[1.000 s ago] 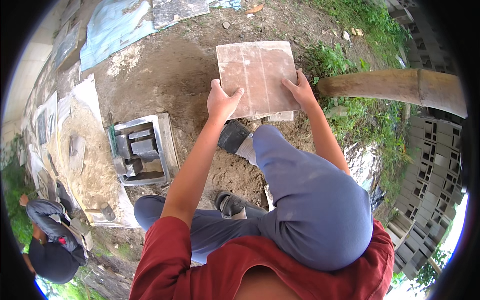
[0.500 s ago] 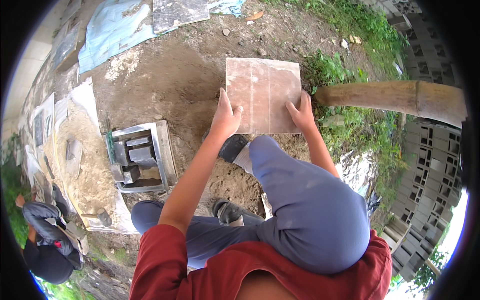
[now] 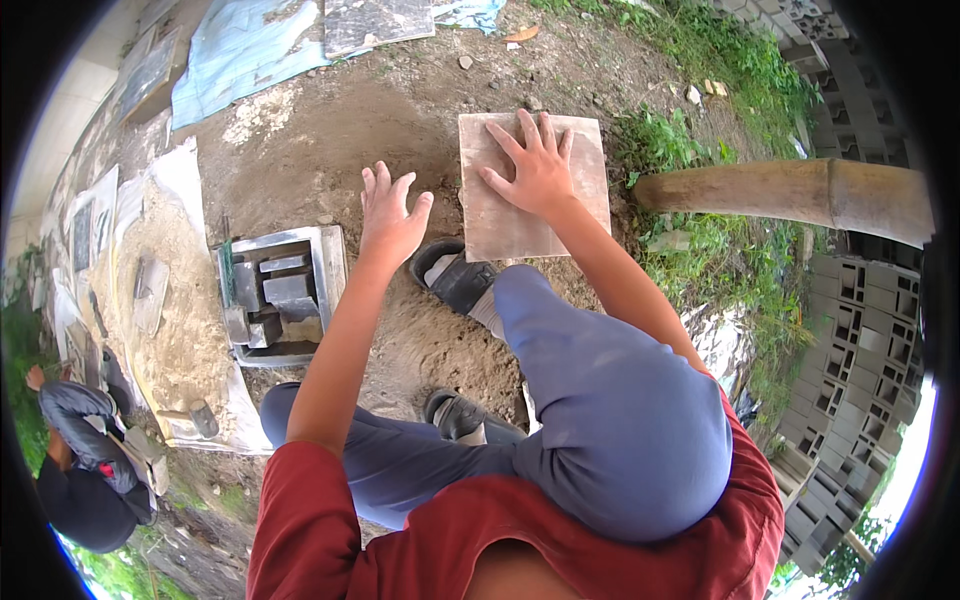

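Observation:
A square, pale reddish-brown board (image 3: 500, 225) rests on the ground ahead of my knee, beside the grass. My right hand (image 3: 540, 170) lies flat on its upper part with the fingers spread. To the left of the board, my left hand (image 3: 393, 215) hovers over bare soil, holding nothing, its fingers apart. Left of that forearm sits a metal-rimmed frame mould (image 3: 335, 265) with several dark grey blocks (image 3: 290, 290) inside it.
A thick bamboo pole (image 3: 740, 190) comes in from the right. Sand lies on a white sheet (image 3: 175, 310) at left, with a hammer (image 3: 203, 420) on it. Another person (image 3: 90, 470) sits at lower left. Hollow blocks (image 3: 850, 340) are stacked at right; a blue tarp (image 3: 235, 65) lies far left.
Both hands gripped the board's sides before. My left hand has let go and moved left; my right hand has shifted from the right edge onto the board's top face.

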`<state>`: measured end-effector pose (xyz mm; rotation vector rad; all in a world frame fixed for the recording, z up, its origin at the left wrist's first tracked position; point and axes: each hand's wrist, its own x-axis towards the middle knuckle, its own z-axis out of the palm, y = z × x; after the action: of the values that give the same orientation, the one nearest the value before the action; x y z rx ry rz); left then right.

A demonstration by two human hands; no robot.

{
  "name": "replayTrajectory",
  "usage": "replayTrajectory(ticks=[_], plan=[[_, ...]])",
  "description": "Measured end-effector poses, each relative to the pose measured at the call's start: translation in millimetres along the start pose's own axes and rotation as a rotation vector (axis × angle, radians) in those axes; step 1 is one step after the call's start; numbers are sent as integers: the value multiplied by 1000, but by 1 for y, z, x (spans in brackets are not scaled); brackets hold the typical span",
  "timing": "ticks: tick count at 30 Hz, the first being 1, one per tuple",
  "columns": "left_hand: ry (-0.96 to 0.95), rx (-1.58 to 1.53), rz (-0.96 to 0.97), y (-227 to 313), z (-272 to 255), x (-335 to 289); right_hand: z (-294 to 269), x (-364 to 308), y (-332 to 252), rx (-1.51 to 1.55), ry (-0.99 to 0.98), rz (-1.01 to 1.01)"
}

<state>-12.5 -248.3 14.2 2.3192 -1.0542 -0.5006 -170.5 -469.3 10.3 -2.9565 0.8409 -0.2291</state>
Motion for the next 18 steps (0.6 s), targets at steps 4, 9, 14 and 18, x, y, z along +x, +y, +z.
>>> replayTrajectory(ticks=[4, 9, 14, 18], plan=[[57, -25, 20, -29, -24, -22, -9, -13, -6, 3, -85, -71], [152, -63, 57, -41, -38, -42, -8, -12, -14, -29, -79, -81], [198, -52, 71, -31, -64, -62, -13, -27, -17, -82, -64, 9], [265, -25, 33, -53, -99, -82, -18, -26, -29, -74, -130, 12]])
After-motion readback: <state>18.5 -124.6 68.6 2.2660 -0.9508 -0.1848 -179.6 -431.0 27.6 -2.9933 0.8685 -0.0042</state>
